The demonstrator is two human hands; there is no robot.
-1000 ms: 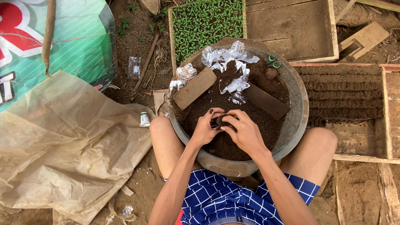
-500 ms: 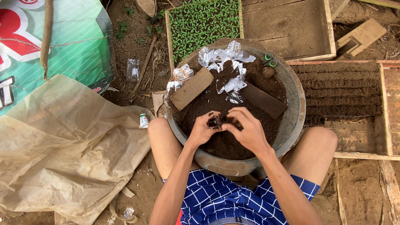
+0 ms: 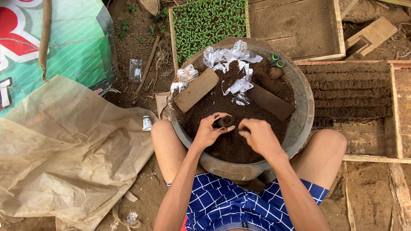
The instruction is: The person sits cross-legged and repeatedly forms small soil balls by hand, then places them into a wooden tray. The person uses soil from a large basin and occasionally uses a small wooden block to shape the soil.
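While you sit with one round basin (image 3: 306, 111) of dark soil (image 3: 257, 145) between your knees, your left hand (image 3: 209, 130) is curled around one small dark soil-filled pot (image 3: 223, 122), thumb and fingers closed on it, just above the soil near the basin's near edge. Your right hand (image 3: 259, 137) is just beside it, apart from the pot, fingers bent and pinched downward toward the soil; you cannot tell whether they hold anything.

Two flat wooden boards (image 3: 196, 90) lie on the soil, one at the left edge, one right of centre. Crumpled foil pieces (image 3: 233, 57) sit at the far edge, with one small banded bundle (image 3: 187, 75) at the far left rim. Two green-ringed handles (image 3: 277, 60) and one round clod (image 3: 275, 72) rest at the far right edge.

Beyond the basin stands one seedling tray (image 3: 205, 21). One small white bottle (image 3: 147, 123) stands on the ground by your left knee, beside one tan sheet (image 3: 64, 149).
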